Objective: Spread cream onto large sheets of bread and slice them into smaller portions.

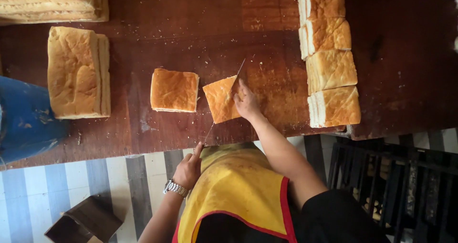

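Here, left hand (188,169) grips the handle of a long knife (224,102) at the near worktop (191,42) edge, blade running across a tilted bread square (221,100). Right hand (246,102) lies flat on that square, fingers spread, gripping nothing. Another cut piece (174,90) sits just left; a bread row (329,57) lines the right, w/ a bigger loaf (78,71) far left.

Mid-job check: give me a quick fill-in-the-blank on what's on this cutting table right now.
1. The left hand wears a silver ____ on its wrist.
2. The right hand presses on the square golden bread piece, which a long thin ____ crosses.
3. The person's fabric apron is ____ with red trim.
Missing: watch; knife; yellow.
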